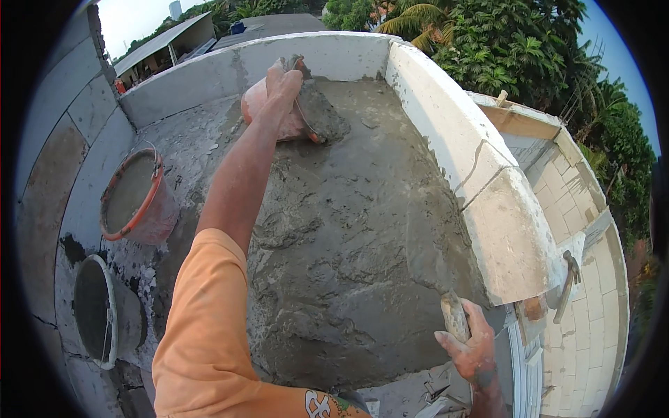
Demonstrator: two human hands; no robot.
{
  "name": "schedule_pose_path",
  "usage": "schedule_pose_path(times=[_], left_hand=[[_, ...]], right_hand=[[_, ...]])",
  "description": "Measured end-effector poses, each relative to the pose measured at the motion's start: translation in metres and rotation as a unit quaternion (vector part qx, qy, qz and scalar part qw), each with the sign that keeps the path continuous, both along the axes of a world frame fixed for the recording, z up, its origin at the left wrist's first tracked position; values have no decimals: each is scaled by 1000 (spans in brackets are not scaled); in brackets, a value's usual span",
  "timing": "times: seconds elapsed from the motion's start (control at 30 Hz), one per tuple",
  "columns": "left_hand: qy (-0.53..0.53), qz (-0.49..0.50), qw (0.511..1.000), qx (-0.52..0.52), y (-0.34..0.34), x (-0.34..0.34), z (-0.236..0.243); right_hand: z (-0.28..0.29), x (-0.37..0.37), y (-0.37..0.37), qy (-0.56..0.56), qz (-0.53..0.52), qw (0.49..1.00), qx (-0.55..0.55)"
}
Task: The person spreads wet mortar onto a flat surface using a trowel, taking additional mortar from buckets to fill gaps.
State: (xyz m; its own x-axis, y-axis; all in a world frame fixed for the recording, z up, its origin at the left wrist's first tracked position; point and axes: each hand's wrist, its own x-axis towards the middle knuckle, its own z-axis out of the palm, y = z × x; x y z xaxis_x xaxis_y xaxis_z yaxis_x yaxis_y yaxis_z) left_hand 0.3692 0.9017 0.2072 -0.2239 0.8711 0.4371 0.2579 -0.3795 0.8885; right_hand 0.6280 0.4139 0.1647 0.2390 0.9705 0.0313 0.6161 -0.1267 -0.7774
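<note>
My left hand [282, 80] reaches far forward and grips a tipped pink-red bucket [258, 101] by its upper part, near the back wall. Grey wet mortar [327, 115] lies heaped at its mouth and spreads unevenly over the walled floor [334, 244] below. My right hand [467, 334], at the lower right, holds the pale handle [453, 313] of a trowel, whose blade [435, 261] is smeared with mortar and lies on the wet surface along the right side.
At the left stand an orange-rimmed bucket [129, 195] of grey slurry and a dark bucket [94, 310]. Low white walls [474, 181] border the floor. A hammer [568, 279] hangs at the right ledge, above a block wall [585, 313]. Roofs and trees lie beyond.
</note>
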Motion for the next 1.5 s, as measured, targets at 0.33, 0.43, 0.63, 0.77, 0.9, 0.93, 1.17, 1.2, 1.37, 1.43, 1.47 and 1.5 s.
schedule_pose_path(times=[0.33,0.43,0.63,0.77,0.9,0.93,1.17,1.2,1.37,1.43,1.47,1.5], left_hand=[[39,25,999,-4,19,7,-7],[60,33,998,5,20,1,-8],[80,16,996,-20,16,-11,-9],[79,18,996,23,9,-2,-10],[92,10,995,-33,11,-11,-10],[94,11,995,-28,14,-10,-10],[106,22,994,-18,12,-14,-14],[108,24,994,-6,10,-13,-11],[99,17,995,-7,4,-14,-5],[84,6,996,-21,2,-13,-7],[96,13,995,-9,1,-11,-9],[110,22,994,7,2,-11,-8]], right_hand=[[22,24,243,-16,103,995,-7],[7,11,295,-127,105,985,45],[16,-29,353,-61,203,977,-21],[12,-32,397,-21,196,977,-86],[-2,-61,446,-56,185,973,-129],[-5,-70,456,-114,168,971,-124],[-22,-83,490,-176,110,967,-151],[-24,-80,491,-177,108,967,-148],[-42,-64,477,-260,48,964,-12],[-29,-48,474,-219,48,972,-70],[-24,-41,474,-172,48,976,-123],[-21,-34,474,-174,50,976,-121]])
